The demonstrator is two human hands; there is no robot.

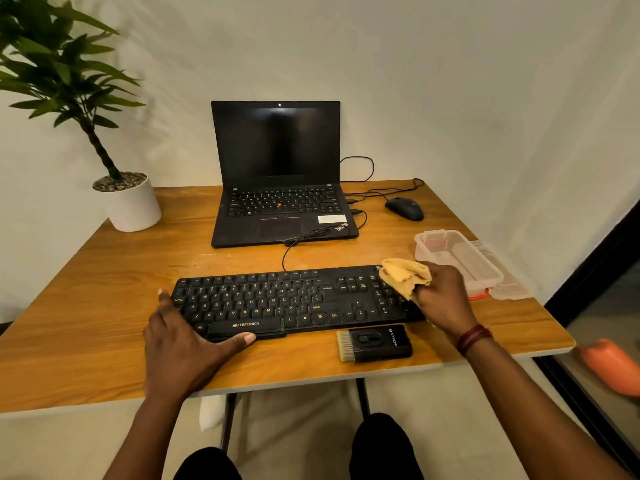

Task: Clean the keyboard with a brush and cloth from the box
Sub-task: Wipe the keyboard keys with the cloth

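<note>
At the far left a potted plant (133, 206) stands on the wooden table (104, 289), well apart from the work. The left hand (180, 344) lies open against the near left corner of the keyboard (287, 299), fingers spread and fairly straight, the thumb along the near edge below the space bar. This looks like a brace, so the board does not slide while it is wiped. The keyboard lies across the near middle of the table, its cable running to the open, dark-screened laptop (277, 174) beyond it. Just near of the keyboard's right half the brush (375, 342) lies flat, bristles pointing left and no hand on it, probably set down within easy reach. Over the number pad at the right end, the right hand (443, 299) has its fingers curled round a bunched yellow cloth (405, 277), pressing it to the keys, which suggests wiping is the step in hand. Further right, just beyond that hand, the clear box (457, 258) stands open, with nothing visible in it.
</note>
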